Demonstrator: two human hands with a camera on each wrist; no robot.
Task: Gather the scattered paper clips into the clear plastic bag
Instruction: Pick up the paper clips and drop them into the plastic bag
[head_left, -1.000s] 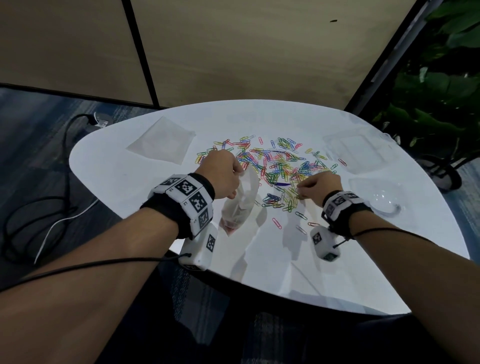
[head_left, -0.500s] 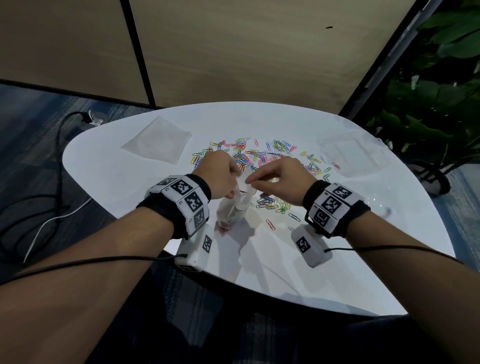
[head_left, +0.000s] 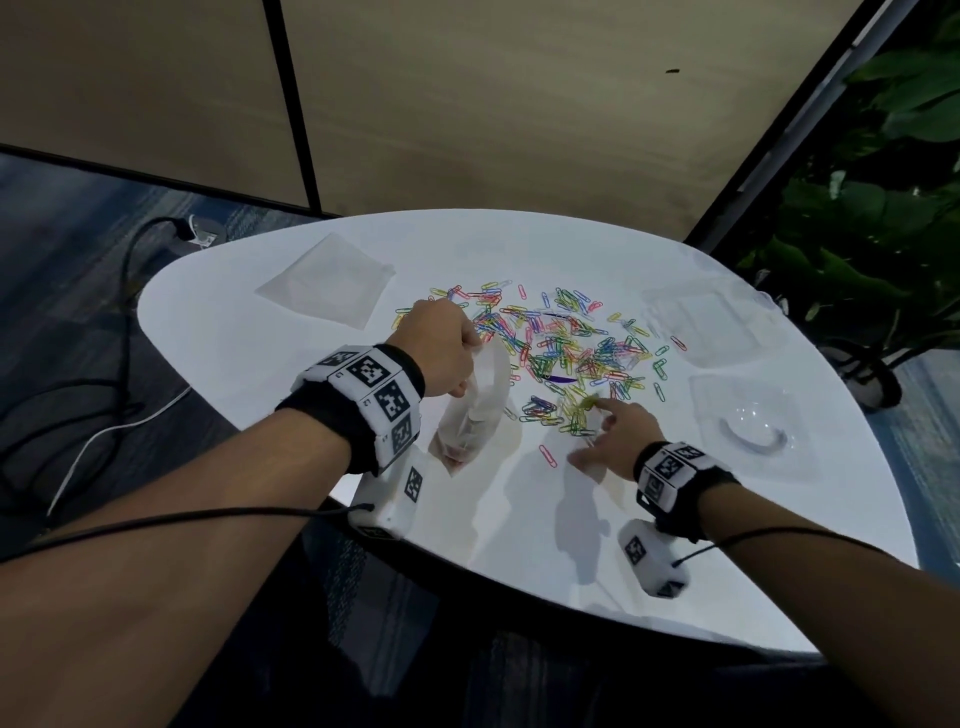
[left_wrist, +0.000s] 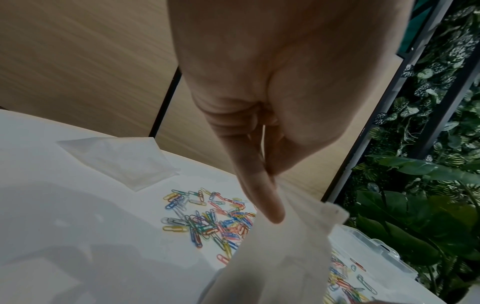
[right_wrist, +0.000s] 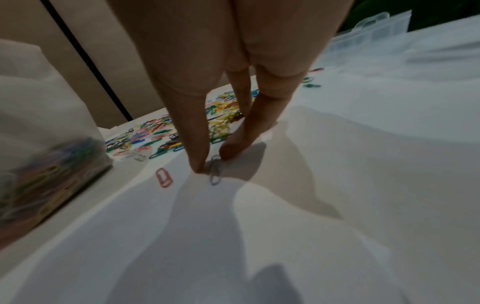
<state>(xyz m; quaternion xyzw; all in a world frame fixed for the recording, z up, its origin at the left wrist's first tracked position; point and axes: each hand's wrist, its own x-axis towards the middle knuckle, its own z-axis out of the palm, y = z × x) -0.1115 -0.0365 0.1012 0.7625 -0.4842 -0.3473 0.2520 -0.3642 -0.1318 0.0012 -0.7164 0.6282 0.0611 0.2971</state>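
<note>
My view centres on a rounded white table (head_left: 311, 374). A dense scatter of coloured paper clips (head_left: 561, 353) lies at its middle. Left of the clips and slightly farther back rests a flat, translucent empty bag (head_left: 327, 283); right of them, a clear plastic case (head_left: 701, 325); nearer me from that case, a clear lid (head_left: 753, 431). On the near side of the clips, a lone pink clip (head_left: 547, 456) and a grey clip (right_wrist: 215, 171) lie apart. The clear plastic bag (head_left: 475, 410) stands on the table just left of the clips.
</note>
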